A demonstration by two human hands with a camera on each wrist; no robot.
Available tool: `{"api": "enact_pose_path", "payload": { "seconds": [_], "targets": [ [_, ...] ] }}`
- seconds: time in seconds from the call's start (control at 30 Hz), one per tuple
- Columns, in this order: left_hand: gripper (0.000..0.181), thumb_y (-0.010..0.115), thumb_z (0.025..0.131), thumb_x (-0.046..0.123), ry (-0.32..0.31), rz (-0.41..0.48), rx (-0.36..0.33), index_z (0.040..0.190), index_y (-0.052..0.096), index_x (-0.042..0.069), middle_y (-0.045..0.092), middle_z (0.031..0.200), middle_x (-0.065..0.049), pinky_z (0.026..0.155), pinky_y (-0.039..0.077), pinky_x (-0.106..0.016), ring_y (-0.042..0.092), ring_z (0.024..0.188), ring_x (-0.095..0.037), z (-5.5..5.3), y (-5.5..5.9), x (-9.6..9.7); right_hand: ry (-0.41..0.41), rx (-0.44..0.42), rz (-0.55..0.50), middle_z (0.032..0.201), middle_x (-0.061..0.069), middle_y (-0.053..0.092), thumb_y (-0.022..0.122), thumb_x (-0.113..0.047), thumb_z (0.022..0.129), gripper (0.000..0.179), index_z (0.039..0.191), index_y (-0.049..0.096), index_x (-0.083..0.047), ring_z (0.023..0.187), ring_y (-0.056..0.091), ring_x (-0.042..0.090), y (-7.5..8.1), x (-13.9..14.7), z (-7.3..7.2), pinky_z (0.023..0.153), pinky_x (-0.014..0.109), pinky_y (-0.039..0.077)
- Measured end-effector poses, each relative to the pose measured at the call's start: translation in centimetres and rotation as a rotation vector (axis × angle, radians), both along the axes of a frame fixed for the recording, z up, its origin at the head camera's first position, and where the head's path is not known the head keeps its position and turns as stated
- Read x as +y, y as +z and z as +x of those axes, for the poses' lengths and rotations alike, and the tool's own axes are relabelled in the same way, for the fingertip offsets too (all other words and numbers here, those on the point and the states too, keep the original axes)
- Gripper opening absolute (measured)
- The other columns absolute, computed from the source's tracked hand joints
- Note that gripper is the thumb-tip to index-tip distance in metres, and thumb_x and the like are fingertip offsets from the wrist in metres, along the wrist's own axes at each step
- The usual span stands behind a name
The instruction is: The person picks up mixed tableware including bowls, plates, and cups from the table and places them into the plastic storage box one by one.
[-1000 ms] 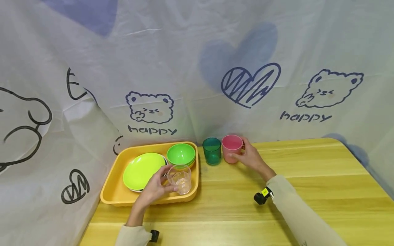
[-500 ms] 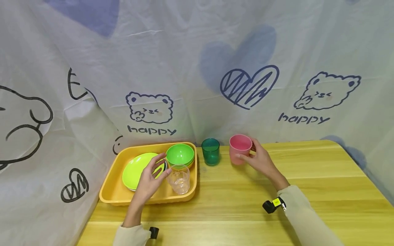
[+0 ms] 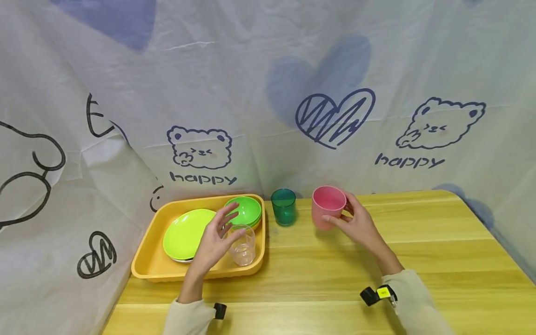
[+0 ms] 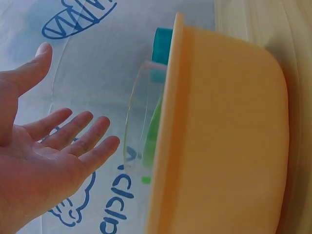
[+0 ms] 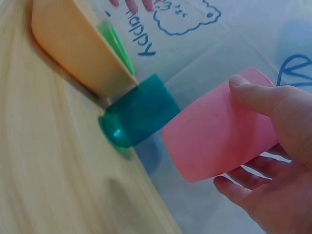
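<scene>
My right hand [image 3: 358, 225] grips a pink cup [image 3: 328, 207] between thumb and fingers. In the right wrist view the pink cup [image 5: 219, 129] hangs tilted above the tabletop, held at its side. A teal see-through cup [image 3: 284, 208] stands on the table just left of it. My left hand [image 3: 214, 243] is above the yellow tray [image 3: 146, 253], its fingers spread and holding nothing. Right beside its thumb a clear cup [image 3: 244, 253] stands in the tray's front right corner. The left wrist view shows the left palm [image 4: 48, 165] apart from the clear cup's rim.
The tray also bears a lime-green plate [image 3: 186, 237] stacked on others, and green bowls [image 3: 248, 209] at its back right. A printed cloth [image 3: 259, 93] hangs behind the wooden table [image 3: 418, 246]. Cameras are strapped at both wrists.
My left hand has let go of the clear cup, opened its fingers and risen slightly. My right hand has lifted the pink cup and drawn it right, away from the teal cup.
</scene>
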State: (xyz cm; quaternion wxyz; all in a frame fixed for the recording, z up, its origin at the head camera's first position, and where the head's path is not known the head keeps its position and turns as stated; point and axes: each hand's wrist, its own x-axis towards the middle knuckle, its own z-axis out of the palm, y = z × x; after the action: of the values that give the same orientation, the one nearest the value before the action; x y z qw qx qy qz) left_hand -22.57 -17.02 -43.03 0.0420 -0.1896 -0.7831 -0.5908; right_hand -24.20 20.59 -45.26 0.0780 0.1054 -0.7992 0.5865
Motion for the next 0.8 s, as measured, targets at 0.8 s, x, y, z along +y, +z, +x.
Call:
{"api": "enact_pose_path", "payload": {
  "seconds": [0.8],
  "targets": [
    [0.075,0.077,0.091,0.002,-0.127,0.088,-0.017,0.156,0.039,0.009,0.043,0.158,-0.014,0.117,0.03,-0.061,0.041,0.144,-0.039,-0.6,0.3,5.9,0.036,0.023,-0.05,0.149,0.019,0.049,0.083,-0.013,0.088,0.079,0.153,0.04,-0.005,0.135,0.05,0.04,1.3,-1.8,2.6,0.098,0.028,0.054]
  ]
}}
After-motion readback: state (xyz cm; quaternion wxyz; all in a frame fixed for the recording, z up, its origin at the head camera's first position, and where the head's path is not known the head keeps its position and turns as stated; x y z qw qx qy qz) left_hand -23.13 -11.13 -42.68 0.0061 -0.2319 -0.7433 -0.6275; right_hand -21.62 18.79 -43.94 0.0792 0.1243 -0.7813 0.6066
